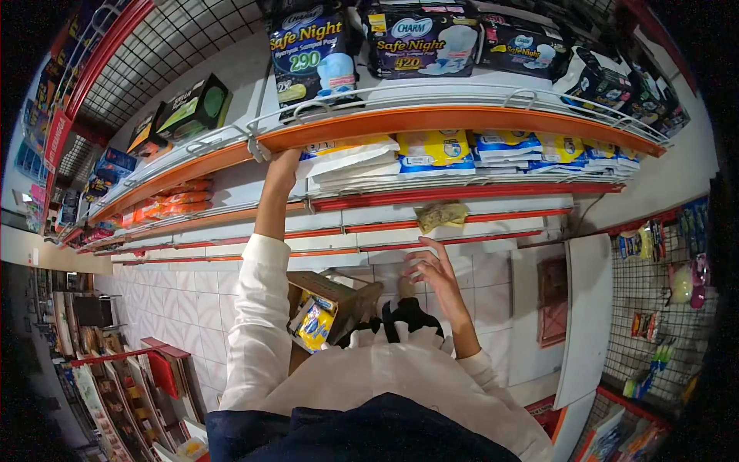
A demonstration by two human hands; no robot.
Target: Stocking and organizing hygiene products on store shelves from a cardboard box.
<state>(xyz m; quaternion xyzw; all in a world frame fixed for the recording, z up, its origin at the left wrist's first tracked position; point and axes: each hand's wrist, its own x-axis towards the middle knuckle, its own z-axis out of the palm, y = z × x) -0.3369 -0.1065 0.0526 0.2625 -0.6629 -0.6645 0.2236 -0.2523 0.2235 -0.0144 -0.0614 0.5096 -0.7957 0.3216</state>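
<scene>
My left hand (285, 167) reaches under the orange edge of the upper shelf, beside a white, blue and yellow plastic pack (352, 149) on the shelf below. Its fingers are hidden behind that edge, so a grip cannot be made out. More yellow and blue packs (437, 151) lie in stacks to the right. My right hand (432, 267) is raised in front of the lower shelves, fingers apart and holding nothing. Beyond its fingertips a crumpled yellowish cloth or bag (442, 216) rests on a lower shelf. Between my arms, an open cardboard box (332, 294) holds yellow and blue packs (315, 324).
Black Charm sanitary pad packs (424, 43) stand on the upper shelf behind a white wire rail (462, 86). Orange packs (173, 202) lie at left. A white panel (586, 317) and a wire rack (652, 289) stand at right, a magazine-like display (124, 398) at lower left.
</scene>
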